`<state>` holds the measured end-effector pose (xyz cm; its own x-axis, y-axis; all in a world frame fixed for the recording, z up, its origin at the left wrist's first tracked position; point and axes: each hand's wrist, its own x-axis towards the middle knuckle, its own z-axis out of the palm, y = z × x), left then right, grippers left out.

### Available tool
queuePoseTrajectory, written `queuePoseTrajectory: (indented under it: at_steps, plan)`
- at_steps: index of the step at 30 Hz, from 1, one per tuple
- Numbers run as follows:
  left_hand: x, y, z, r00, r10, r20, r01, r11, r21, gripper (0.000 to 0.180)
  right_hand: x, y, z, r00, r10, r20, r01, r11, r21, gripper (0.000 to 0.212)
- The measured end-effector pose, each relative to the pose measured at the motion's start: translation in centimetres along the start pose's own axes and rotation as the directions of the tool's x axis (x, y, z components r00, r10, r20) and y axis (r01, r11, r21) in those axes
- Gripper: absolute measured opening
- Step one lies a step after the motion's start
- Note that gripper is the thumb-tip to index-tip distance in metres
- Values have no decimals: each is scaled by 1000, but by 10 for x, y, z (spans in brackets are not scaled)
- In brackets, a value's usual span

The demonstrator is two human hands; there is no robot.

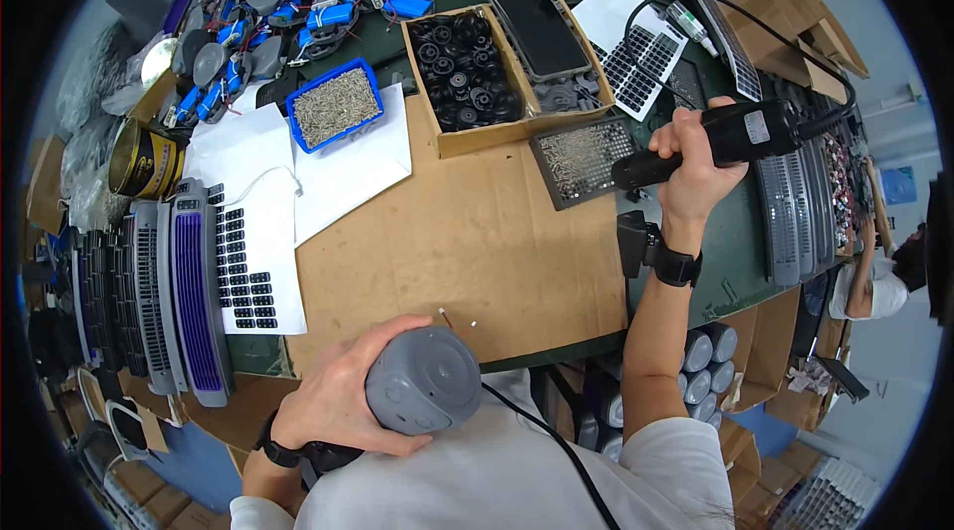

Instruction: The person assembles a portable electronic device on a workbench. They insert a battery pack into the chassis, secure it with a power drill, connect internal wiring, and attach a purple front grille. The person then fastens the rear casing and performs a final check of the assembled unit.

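Note:
My left hand [333, 393] is wrapped round a dark grey cylindrical housing [425, 383], held tilted in front of my chest at the near table edge. A thin wire [445, 317] with a small white end shows just beyond the housing. My right hand [693, 167] grips a black electric screwdriver [757, 127], raised over the right of the table. The tool lies nearly level, its narrower end pointing left, and a black cable [795, 43] loops away from its back end. Beneath that narrow end sits a black perforated tray [614, 141] with many small screws.
A brown cardboard sheet [447, 242] covers the table's middle. Beyond it stand a cardboard box [482, 140] of black round parts, a phone [537, 25] and a blue tray [350, 134] of screws. Battery assemblies [328, 15] pile far left; grey grilles [194, 282] stand left. Another person works far right.

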<state>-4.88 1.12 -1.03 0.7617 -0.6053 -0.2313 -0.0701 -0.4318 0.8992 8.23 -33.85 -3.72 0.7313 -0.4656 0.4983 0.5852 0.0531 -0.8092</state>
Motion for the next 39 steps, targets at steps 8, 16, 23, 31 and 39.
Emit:
queuePoseTrajectory:
  at_steps: [8,16,23,31,39]
  plan:
    - [1,1,0,1000,-1,0,1,999,-33,94,0,8,1,999,17,37,-17,1000,-1,26]
    - [-1,2,-1,1000,-13,10,13,1000,-12,95,1,-4,-3,1000,-23,2,23,1000,12,29]
    - [-4,-4,-6,993,114,-9,-114,993,-14,97,-6,-76,7,987,7,160,-74,906,416,30]
    - [-11,-11,-3,995,99,-21,-100,994,-40,101,-54,-100,66,805,66,590,-560,414,718,33]
    - [-17,-8,-1,995,91,-46,-93,995,-42,101,-72,-101,93,771,97,630,-607,413,679,34]
